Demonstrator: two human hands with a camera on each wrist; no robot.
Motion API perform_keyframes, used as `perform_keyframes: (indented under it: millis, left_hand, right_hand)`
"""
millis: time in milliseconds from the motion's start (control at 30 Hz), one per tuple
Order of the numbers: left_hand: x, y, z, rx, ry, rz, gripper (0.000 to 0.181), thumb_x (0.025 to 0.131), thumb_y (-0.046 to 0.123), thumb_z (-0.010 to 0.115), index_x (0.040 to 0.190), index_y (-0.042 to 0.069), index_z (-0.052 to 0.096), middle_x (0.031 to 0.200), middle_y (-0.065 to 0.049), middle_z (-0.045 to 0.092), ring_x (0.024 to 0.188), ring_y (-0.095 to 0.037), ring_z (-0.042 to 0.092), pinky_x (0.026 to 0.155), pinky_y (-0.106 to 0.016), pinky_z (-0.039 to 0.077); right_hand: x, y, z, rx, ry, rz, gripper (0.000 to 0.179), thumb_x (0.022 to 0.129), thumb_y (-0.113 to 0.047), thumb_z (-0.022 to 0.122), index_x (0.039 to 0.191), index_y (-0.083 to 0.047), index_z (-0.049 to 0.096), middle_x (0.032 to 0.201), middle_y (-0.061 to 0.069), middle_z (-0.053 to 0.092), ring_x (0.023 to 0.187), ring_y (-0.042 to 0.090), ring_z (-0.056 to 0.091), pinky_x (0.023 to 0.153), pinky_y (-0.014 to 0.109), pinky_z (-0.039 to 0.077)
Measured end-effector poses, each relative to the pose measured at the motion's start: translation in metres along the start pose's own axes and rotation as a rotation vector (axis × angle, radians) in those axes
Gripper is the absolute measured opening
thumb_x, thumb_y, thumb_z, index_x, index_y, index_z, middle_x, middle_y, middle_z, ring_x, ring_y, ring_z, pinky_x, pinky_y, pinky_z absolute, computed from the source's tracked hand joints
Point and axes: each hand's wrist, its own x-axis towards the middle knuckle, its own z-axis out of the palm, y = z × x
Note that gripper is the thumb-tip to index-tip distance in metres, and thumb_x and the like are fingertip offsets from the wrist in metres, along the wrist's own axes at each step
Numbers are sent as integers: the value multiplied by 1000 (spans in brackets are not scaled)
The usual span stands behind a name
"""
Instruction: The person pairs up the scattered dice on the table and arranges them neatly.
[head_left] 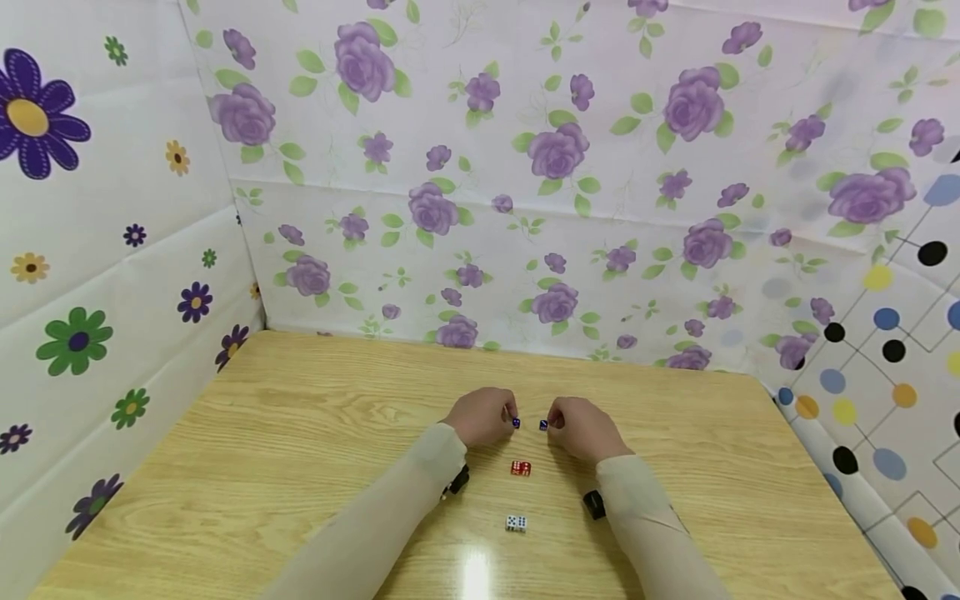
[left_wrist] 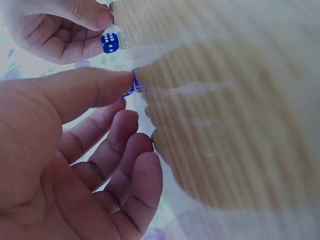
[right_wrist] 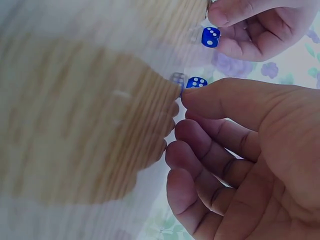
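Above the wooden table, my left hand (head_left: pixel 483 417) pinches a small blue die (head_left: pixel 516 423) between thumb and index finger. That die (left_wrist: pixel 129 92) is mostly covered by the thumb in the left wrist view. Across a small gap, my right hand (head_left: pixel 585 429) holds a second blue die (head_left: pixel 543 425) the same way, at the tabletop. White pips show on this die (right_wrist: pixel 196 82) above the thumb tip in the right wrist view. Nearer to me, two red dice (head_left: pixel 521 468) sit side by side. Closer still, two white dice (head_left: pixel 516 523) stand together with dark pips.
The light wooden table (head_left: pixel 322 417) is glossy and reflects the hands. A cloth with purple roses (head_left: pixel 558 150) hangs behind it, with patterned cloths on the left and right. Dark straps with small black devices (head_left: pixel 594 505) are at the wrists.
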Motion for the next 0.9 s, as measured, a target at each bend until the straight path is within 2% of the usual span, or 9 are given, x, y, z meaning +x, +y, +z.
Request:
perform_keyframes:
  millis: [167, 633, 900]
  left_hand:
    - [1, -2, 2, -2, 16, -4, 9, 82, 18, 70, 90, 17, 66, 83, 10, 62, 73, -7, 55, 69, -28, 47]
    - [5, -4, 6, 2, -17, -5, 11, 84, 25, 71, 87, 20, 62, 79, 11, 58, 70, -7, 54, 65, -27, 45]
    - [8, -4, 8, 3, -7, -5, 9, 85, 24, 70, 85, 21, 62, 79, 11, 59, 69, -7, 54, 65, -28, 46]
  right_hand:
    - [-1, 0, 0, 8, -4, 2, 7, 84, -19, 70, 87, -15, 65, 77, -5, 56, 69, 13, 50, 64, 32, 43]
    - [2, -5, 3, 5, -26, -7, 9, 87, -22, 70, 85, -15, 63, 77, -4, 57, 68, 13, 50, 64, 32, 43]
    - [2, -7, 3, 11, -26, -5, 10, 87, -22, 70, 84, -15, 63, 77, -4, 57, 66, 13, 50, 63, 32, 43]
